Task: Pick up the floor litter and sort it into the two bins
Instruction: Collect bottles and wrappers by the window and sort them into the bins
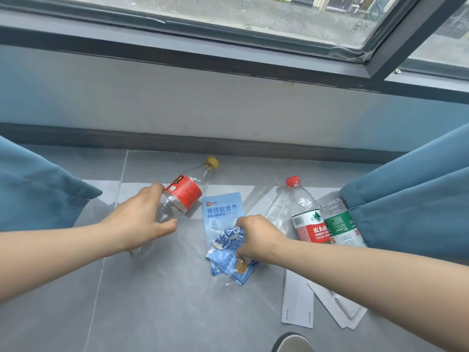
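Grey tiled floor (157, 313) under window (228, 11), left hand (137, 219) gripping bottle (184, 196), right hand (256, 237) clutching blue wrappers (223, 252)

Green-label bottle's (341, 224) base behind forearm (355, 265)

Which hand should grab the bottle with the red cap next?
Probably the right hand: it is next to the red-capped bottle, though it grips blue wrappers. The left hand is farther away, holding the yellow-capped bottle.
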The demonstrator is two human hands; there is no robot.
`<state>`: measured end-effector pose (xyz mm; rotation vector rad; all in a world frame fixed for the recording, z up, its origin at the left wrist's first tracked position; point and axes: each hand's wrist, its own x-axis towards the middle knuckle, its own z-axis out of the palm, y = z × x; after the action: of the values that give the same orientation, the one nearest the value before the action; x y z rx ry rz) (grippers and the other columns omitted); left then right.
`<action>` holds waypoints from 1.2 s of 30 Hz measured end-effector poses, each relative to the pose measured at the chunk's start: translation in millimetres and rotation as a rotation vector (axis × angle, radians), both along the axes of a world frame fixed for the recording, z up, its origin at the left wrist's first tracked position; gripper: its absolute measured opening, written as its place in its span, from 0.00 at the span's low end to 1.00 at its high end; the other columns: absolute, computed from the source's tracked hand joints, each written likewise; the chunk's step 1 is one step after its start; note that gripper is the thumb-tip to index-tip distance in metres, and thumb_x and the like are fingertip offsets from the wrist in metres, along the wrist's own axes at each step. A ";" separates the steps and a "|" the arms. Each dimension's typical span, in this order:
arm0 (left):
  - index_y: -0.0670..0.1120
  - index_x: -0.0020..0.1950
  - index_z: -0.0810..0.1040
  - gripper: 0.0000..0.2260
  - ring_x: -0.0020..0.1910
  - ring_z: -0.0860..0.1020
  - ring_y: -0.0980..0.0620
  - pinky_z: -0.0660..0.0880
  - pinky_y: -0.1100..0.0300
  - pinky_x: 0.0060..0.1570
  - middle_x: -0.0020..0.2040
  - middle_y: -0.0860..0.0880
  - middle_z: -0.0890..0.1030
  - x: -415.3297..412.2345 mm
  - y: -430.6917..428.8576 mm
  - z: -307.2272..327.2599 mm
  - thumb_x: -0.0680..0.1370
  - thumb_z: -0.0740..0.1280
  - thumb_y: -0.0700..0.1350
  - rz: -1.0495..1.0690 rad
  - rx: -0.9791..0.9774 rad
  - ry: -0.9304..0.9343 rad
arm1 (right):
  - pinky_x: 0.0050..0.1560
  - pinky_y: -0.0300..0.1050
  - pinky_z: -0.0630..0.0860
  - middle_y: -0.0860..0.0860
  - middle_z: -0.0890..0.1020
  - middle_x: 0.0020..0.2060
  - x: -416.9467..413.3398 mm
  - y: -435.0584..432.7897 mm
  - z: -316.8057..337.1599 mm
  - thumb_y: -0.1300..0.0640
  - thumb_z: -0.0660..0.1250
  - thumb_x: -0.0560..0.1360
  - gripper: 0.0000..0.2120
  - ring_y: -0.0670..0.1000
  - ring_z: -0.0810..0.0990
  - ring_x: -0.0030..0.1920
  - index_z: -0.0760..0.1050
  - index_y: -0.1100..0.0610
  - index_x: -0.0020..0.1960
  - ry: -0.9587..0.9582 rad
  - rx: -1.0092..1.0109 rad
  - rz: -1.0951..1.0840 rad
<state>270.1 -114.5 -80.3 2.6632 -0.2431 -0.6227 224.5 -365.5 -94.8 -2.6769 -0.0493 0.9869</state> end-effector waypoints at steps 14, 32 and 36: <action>0.50 0.59 0.65 0.23 0.43 0.76 0.49 0.73 0.56 0.39 0.49 0.49 0.74 -3.3 7.2 1.5 0.70 0.68 0.55 0.007 0.021 -0.029 | 0.58 0.48 0.71 0.53 0.49 0.77 10.3 3.2 21.7 0.51 0.77 0.64 0.38 0.57 0.62 0.71 0.62 0.52 0.68 -0.243 -0.065 0.212; 0.51 0.61 0.64 0.22 0.43 0.74 0.50 0.67 0.58 0.35 0.50 0.51 0.73 -12.2 25.6 -0.5 0.71 0.67 0.56 0.034 0.089 -0.019 | 0.59 0.53 0.74 0.54 0.59 0.69 17.6 27.7 -6.3 0.49 0.81 0.58 0.56 0.58 0.63 0.65 0.51 0.55 0.76 -0.187 -0.132 0.359; 0.51 0.61 0.64 0.22 0.43 0.74 0.50 0.64 0.64 0.32 0.51 0.51 0.73 -10.2 23.1 1.4 0.71 0.67 0.55 0.039 0.074 -0.011 | 0.47 0.47 0.74 0.54 0.67 0.59 11.6 27.4 -4.9 0.52 0.80 0.60 0.40 0.57 0.73 0.54 0.63 0.57 0.65 -0.203 -0.101 0.324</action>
<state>259.9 -91.4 -78.9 2.7360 -0.1737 -0.6161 236.1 -338.1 -99.7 -2.9130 -0.5016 0.8161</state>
